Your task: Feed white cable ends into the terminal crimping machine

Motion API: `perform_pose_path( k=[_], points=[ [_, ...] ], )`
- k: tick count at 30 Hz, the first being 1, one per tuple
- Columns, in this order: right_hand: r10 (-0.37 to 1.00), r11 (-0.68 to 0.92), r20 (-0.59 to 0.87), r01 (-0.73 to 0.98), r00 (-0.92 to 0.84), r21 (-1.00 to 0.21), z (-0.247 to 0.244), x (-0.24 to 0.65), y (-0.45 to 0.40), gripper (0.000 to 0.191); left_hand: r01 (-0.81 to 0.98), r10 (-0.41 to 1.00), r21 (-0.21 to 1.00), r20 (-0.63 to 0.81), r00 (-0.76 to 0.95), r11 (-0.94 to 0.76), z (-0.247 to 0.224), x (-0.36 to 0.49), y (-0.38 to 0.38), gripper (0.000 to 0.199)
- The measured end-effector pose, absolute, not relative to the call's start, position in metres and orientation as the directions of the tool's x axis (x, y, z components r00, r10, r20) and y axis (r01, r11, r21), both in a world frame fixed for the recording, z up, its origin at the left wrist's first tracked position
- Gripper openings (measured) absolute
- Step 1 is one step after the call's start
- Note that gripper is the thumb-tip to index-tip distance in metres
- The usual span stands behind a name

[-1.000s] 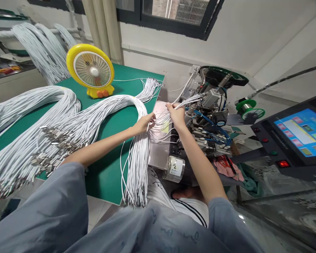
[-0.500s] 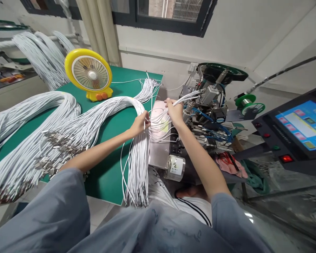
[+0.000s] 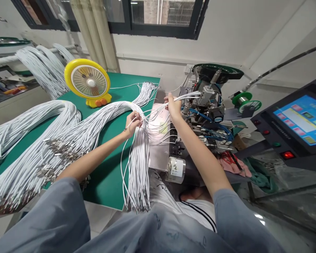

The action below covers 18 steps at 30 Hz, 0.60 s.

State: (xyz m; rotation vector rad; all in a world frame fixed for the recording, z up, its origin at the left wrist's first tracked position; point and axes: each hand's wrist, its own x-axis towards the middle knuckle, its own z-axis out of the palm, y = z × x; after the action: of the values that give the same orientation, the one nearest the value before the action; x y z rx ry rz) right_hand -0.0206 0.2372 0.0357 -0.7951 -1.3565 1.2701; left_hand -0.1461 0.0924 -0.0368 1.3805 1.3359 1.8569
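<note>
My left hand (image 3: 133, 121) is closed around a white cable, just above the bend of a thick bundle of white cables (image 3: 138, 165) that hangs over the green table's edge. My right hand (image 3: 173, 105) is closed on several white cables (image 3: 187, 95) that run to the head of a machine (image 3: 206, 96). Between the hands, loose cables cross a pinkish metal plate (image 3: 158, 151) with a yellowish label on it. Some of their ends reach into the machine's side. The fingertips of both hands are partly hidden.
A yellow fan (image 3: 87, 83) stands on the green table (image 3: 102, 186). More cable bundles (image 3: 34, 116) lie at the left, some with metal connectors (image 3: 60, 149). To the right are a wire spool (image 3: 246, 102) and a control screen (image 3: 302, 119). A clear tape roll (image 3: 177, 169) sits below the plate.
My left hand has moved left, away from the plate, with a cable in its fingers. My right hand stays near the machine, still holding cables. The view has tilted slightly upward.
</note>
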Motion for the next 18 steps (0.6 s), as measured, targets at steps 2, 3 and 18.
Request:
perform_pose_path(
  k=[2, 3, 18],
  points=[
    [0.950, 0.210, 0.246, -0.186, -0.194, -0.960, 0.033, -0.018, 0.235, 0.048, 0.083, 0.831, 0.898, 0.433, -0.350, -0.433, -0.024, -0.153, 0.089, 0.017],
    [0.952, 0.208, 0.243, -0.185, -0.187, -0.960, 0.032, -0.016, 0.235, 0.048, 0.047, 0.837, 0.896, 0.429, -0.338, -0.441, -0.018, -0.155, 0.086, 0.016],
    [0.967, 0.198, 0.223, -0.183, -0.125, -0.963, 0.024, -0.001, 0.233, 0.049, -0.100, 0.690, 0.749, 0.538, -0.484, -0.655, 0.045, -0.172, 0.050, 0.047]
  ],
)
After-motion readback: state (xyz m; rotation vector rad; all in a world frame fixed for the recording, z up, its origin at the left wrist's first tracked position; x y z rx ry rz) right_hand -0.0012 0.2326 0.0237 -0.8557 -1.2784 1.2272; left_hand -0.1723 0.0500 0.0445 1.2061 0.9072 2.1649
